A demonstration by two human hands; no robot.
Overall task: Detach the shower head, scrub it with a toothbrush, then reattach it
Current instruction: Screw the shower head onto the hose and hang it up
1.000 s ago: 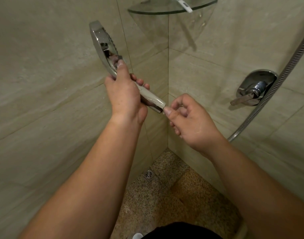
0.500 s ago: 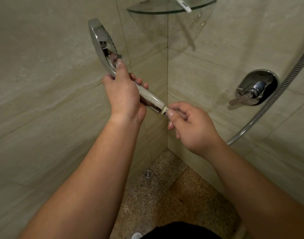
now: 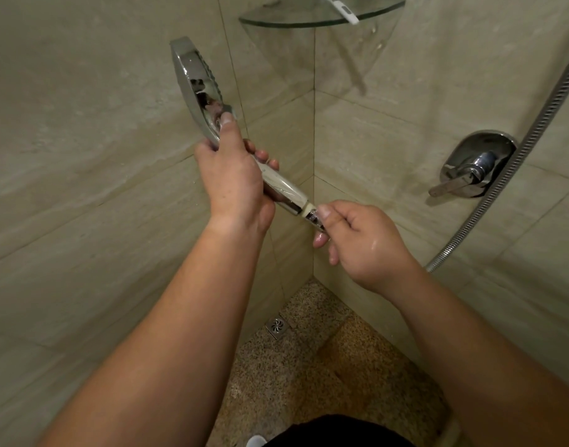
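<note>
A chrome shower head (image 3: pixel 194 82) tilts up and to the left in front of the tiled corner, its handle running down to the right. My left hand (image 3: pixel 233 182) grips the handle, thumb pressed against the neck of the head. My right hand (image 3: pixel 357 240) pinches the hose nut (image 3: pixel 315 217) at the handle's lower end between thumb and curled fingers. The metal hose (image 3: pixel 515 159) runs from behind that hand up the right wall. A white toothbrush (image 3: pixel 343 9) lies on the glass corner shelf (image 3: pixel 296 21) at the top.
A chrome mixer lever (image 3: pixel 470 172) sits on the right wall beside the hose. A small square floor drain (image 3: pixel 276 327) lies in the speckled floor at the corner. Tiled walls close in on the left and right.
My right hand has moved left and down against the handle's end, now pinching the nut there. The shower head and my left hand have barely shifted.
</note>
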